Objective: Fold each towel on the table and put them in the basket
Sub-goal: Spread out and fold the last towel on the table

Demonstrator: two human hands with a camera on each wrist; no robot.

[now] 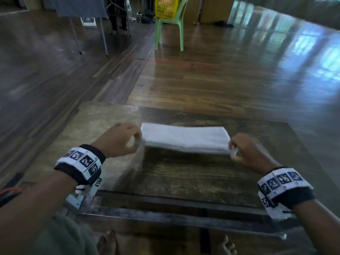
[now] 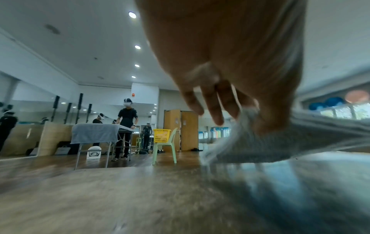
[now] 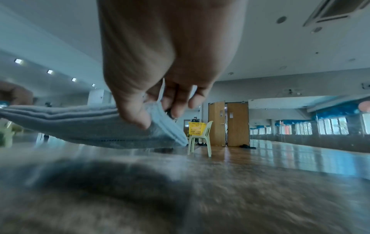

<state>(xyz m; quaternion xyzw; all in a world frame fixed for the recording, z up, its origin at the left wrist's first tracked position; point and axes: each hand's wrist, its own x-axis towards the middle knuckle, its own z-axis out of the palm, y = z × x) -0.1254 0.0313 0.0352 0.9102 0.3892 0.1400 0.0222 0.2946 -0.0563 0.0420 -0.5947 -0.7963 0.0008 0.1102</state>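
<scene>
Towel (image 1: 185, 139): pale grey, folded into a long flat stack of several layers, held level just above the table, stretched between both hands; its shadow falls on the wood beneath it.
Left hand (image 1: 120, 139): at the towel's left end, thumb and forefinger closed on the near corner; in the left wrist view the thumb presses on top of the layers while the other fingers (image 2: 215, 107) hang loosely extended behind.
Right hand (image 1: 251, 153): at the towel's right end, thumb and forefinger pinching the near corner; in the right wrist view the thumb sits on the near face of the folded edge, the remaining fingers loosely bent behind it.
Table (image 1: 184, 179): dark worn wood, directly in front of the person; the towel hovers over its far half.
Basket (image 1: 166, 7): yellow plastic, sitting on a chair, well apart from the table across the floor.
Chair (image 1: 170, 31): light green plastic, standing on a glossy wooden floor.
Wristbands (image 1: 81, 163): black bands with white patterned markers on both wrists.
</scene>
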